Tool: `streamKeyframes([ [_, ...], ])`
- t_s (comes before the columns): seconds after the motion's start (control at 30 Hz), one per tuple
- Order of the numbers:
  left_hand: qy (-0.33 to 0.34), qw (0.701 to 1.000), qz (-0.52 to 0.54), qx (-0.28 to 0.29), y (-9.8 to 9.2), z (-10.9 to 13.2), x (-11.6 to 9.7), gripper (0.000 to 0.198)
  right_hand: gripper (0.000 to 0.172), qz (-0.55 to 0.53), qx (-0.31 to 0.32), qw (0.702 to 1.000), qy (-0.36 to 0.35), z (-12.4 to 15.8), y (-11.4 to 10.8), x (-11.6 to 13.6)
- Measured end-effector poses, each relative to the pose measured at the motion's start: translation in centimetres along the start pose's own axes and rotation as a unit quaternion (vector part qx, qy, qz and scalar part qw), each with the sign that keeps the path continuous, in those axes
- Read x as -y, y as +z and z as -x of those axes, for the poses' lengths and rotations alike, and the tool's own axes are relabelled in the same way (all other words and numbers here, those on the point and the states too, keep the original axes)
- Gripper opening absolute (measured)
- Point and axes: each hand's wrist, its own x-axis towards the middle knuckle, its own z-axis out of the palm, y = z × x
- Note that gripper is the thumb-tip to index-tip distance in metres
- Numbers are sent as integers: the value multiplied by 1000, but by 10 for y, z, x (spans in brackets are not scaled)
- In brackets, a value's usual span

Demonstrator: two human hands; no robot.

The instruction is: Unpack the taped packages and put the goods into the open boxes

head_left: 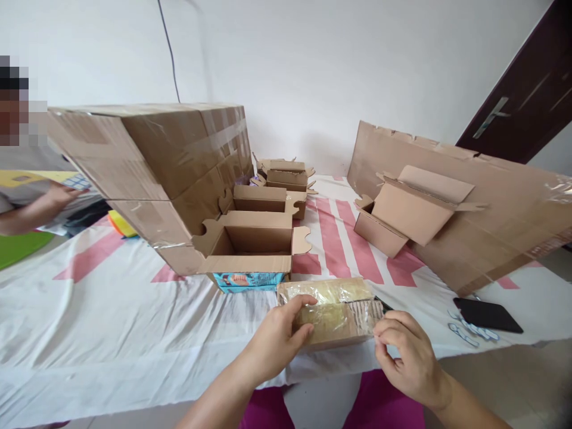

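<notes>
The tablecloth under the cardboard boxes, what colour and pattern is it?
The tablecloth is white with pink stripes, seen best in the head view.

White-and-pink cloth (111, 322), open cartons (250, 238), black phone (487, 314), taped box (335, 313)

Left hand (277, 339) curled gripping, right hand (409, 356) pinching.

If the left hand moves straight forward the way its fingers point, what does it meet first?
Probably the small taped box that the left hand already grips; beyond it, likely the open cardboard box.
</notes>
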Motion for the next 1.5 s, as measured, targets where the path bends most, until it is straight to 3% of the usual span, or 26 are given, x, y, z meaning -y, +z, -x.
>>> streamKeyframes([
  [0.23,4,1000,-1,-3,0,0,0,40,26,-32,3,999,27,2,-9,-6],
  [0.53,8,1000,-4,-3,1,-1,0,40,15,51,118,989,-71,-13,4,5],
  [0.83,10,1000,2,10,0,0,-2,37,24,46,120,988,-83,-15,13,-5],
  [0.93,7,1000,0,6,0,1,0,40,23,36,124,983,-128,-18,5,0],
  [1.03,4,1000,-2,4,1,1,0,42,10,16,109,977,-185,-21,-3,7],
  [1.1,3,1000,0,7,1,1,-1,41,3,32,122,978,-164,-22,-3,9],
  [1.23,-4,1000,5,17,0,0,-5,40,10,57,188,977,-79,-19,0,4],
  [1.37,0,1000,-1,16,-2,1,-4,39,3,-1,210,978,1,-15,-6,-1],
  [1.5,7,1000,2,22,0,1,0,40,11,-77,251,959,103,-15,-19,-1],
])
